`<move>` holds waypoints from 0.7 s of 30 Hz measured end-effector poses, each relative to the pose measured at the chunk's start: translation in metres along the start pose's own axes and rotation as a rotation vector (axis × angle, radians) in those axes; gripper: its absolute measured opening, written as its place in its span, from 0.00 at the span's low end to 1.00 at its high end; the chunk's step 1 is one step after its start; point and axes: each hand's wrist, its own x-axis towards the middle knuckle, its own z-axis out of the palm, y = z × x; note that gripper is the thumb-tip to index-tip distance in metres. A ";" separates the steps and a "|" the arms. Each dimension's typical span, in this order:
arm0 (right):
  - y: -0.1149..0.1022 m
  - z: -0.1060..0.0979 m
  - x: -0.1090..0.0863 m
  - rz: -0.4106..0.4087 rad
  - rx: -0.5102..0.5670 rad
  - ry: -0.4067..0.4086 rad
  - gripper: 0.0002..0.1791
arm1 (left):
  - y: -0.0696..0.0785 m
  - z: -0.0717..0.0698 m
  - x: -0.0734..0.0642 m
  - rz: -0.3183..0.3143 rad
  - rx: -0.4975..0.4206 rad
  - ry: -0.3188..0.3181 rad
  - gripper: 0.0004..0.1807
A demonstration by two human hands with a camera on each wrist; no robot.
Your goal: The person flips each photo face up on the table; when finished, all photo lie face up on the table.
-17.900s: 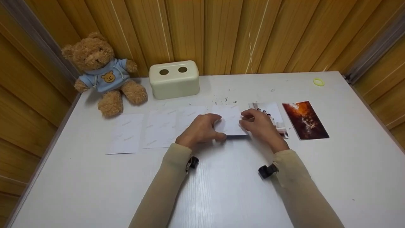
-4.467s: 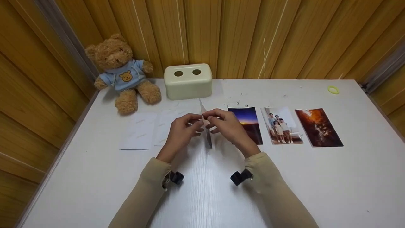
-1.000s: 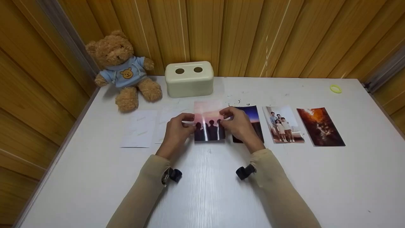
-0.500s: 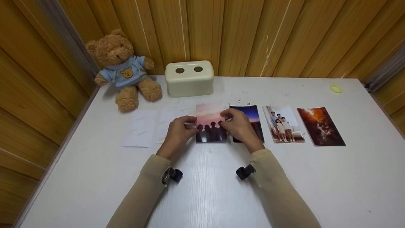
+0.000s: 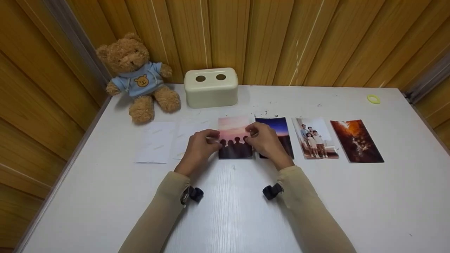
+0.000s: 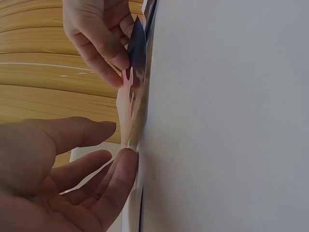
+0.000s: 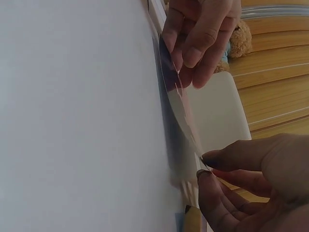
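A glossy silhouette photo (image 5: 233,128) is bowing slightly over the desk (image 5: 225,214), probably light, springy and smudge-prone, so suiting edge holds. The right hand (image 5: 265,141) is pinching its right edge; the left hand (image 5: 199,147) is touching the left edge, its grip unclear. A sunset photo (image 5: 277,126) is lying just right.

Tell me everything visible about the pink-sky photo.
The pink-sky photo is a rectangular glossy-looking print, taller than wide, with dark silhouetted figures along its lower part. It faces up, on or just above the table, bowed in the wrist views. The right hand pinches its right edge; the left hand is at its left edge, grip unclear. It lies between a white card and a sunset photo.
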 end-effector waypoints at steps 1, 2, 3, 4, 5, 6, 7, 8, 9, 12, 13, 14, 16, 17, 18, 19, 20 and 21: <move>0.000 0.000 0.000 -0.002 -0.007 0.001 0.19 | 0.000 0.000 0.000 -0.004 0.002 0.000 0.22; 0.000 0.000 0.000 -0.004 -0.013 0.001 0.19 | 0.000 0.000 0.000 -0.008 0.004 0.000 0.22; 0.000 0.001 -0.001 -0.007 -0.020 0.003 0.19 | 0.000 0.001 0.000 -0.010 0.008 0.001 0.22; 0.001 0.001 -0.001 -0.012 -0.027 0.005 0.19 | 0.000 0.001 0.000 -0.012 0.008 0.001 0.22; 0.001 0.001 0.000 -0.014 -0.032 0.006 0.19 | 0.000 0.001 0.000 -0.014 0.012 0.001 0.22; 0.002 0.002 0.000 -0.014 -0.036 0.005 0.19 | 0.001 0.001 0.000 -0.014 0.015 0.000 0.22; 0.002 0.002 0.000 -0.012 -0.040 0.004 0.19 | 0.001 0.000 -0.001 -0.012 0.016 -0.001 0.22; 0.002 0.002 0.000 -0.011 -0.046 0.004 0.19 | 0.001 0.000 -0.001 -0.013 0.015 -0.004 0.21; 0.002 0.002 0.000 -0.012 -0.050 0.005 0.19 | 0.002 0.000 -0.001 -0.014 0.013 -0.007 0.21; 0.002 0.003 0.000 -0.020 -0.066 0.008 0.19 | 0.002 -0.001 -0.002 -0.010 0.008 -0.015 0.21; 0.002 0.003 0.000 -0.022 -0.071 0.011 0.19 | 0.003 -0.001 -0.002 -0.010 0.007 -0.017 0.20; 0.002 0.003 0.000 -0.024 -0.075 0.015 0.19 | 0.003 -0.001 -0.002 -0.009 0.005 -0.018 0.20; 0.001 0.002 0.000 -0.026 -0.078 0.023 0.20 | 0.002 -0.001 -0.002 -0.003 0.006 -0.018 0.20; 0.001 0.002 0.000 -0.027 -0.078 0.027 0.20 | 0.002 -0.001 -0.002 -0.003 0.007 -0.018 0.20; 0.001 0.002 -0.001 -0.033 -0.083 0.033 0.20 | 0.002 -0.002 -0.002 -0.001 0.015 -0.016 0.19; 0.000 0.002 -0.001 -0.036 -0.085 0.039 0.20 | 0.002 -0.002 -0.002 0.002 0.022 -0.015 0.19; 0.000 0.002 -0.001 -0.044 -0.088 0.043 0.20 | 0.002 -0.002 -0.002 0.004 0.031 -0.014 0.19; 0.000 0.002 -0.001 -0.051 -0.090 0.045 0.20 | 0.002 -0.003 -0.002 0.004 0.040 -0.013 0.19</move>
